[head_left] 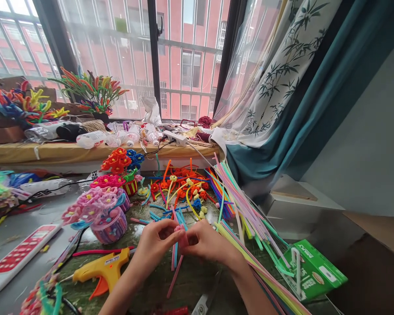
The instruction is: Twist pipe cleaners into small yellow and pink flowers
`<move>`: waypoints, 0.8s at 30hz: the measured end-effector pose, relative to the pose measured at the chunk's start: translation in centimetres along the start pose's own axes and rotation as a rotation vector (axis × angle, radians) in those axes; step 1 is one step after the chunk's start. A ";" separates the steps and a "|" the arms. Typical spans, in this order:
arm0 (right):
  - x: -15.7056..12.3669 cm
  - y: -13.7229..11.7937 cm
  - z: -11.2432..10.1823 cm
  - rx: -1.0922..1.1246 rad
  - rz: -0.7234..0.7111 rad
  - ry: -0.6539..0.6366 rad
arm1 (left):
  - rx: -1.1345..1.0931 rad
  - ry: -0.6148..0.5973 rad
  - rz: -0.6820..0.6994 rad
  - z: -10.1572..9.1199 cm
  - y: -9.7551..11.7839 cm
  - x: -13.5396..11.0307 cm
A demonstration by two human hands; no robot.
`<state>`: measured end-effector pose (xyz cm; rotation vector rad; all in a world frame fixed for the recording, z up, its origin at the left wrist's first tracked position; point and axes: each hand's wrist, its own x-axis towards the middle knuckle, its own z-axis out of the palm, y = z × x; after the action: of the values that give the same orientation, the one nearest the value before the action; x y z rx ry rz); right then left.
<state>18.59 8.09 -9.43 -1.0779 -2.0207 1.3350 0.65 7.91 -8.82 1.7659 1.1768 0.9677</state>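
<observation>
My left hand (157,240) and my right hand (206,241) meet over the front middle of the table. Between their fingertips they pinch a small bent piece of pink pipe cleaner (183,239); the fingers partly hide its shape. Cut blue and pink pipe cleaners (174,258) lie just beneath the hands. Left of my left hand rests a yellow glue gun (110,267) on its side. Behind it stands a purple striped pot of pink pipe cleaner flowers (110,225). Scissors (202,305) and a red object lie at the near edge, partly cut off.
Beyond the hands are loose orange flowers (184,188). A long bundle of pastel pipe cleaners (249,210) runs along the right, near a green box (321,269). At left lies a red and white power strip (22,258). Bottles (92,139) line the windowsill.
</observation>
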 end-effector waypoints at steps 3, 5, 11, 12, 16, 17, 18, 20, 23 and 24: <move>0.0 -0.1 0.2 -0.014 0.020 -0.036 | 0.002 0.002 0.003 0.1 0.0 -0.1; -0.1 -0.2 0.1 0.038 0.023 -0.052 | 0.008 0.013 0.002 0.0 0.1 -0.1; -0.4 -1.0 -0.8 0.224 -0.049 -0.138 | 0.021 -0.031 -0.019 -0.1 1.0 -0.1; -0.4 -1.0 -0.9 0.253 -0.055 -0.151 | 0.040 -0.037 -0.023 -0.2 1.1 -0.1; -0.3 -0.5 -1.4 0.346 -0.021 -0.110 | 0.200 -0.007 -0.046 -0.2 1.3 0.0; -0.2 -0.3 -1.5 0.356 -0.014 -0.068 | 0.259 -0.011 -0.048 -0.1 1.2 0.0; -0.2 0.0 -1.6 0.364 -0.015 -0.022 | 0.319 -0.030 -0.047 0.0 1.1 -0.2; -0.1 0.4 -1.9 0.385 -0.026 0.049 | 0.431 -0.109 -0.038 0.4 0.8 -0.7; -0.1 0.7 -2.3 0.412 -0.027 0.083 | 0.564 -0.192 -0.042 1.4 0.6 -1.5; -0.1 0.8 -2.4 0.418 -0.025 0.083 | 0.594 -0.212 -0.037 1.7 0.6 -1.7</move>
<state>20.71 9.42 -9.16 -0.8937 -1.5923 1.5796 1.96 5.81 -9.24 2.2268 1.4447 0.4062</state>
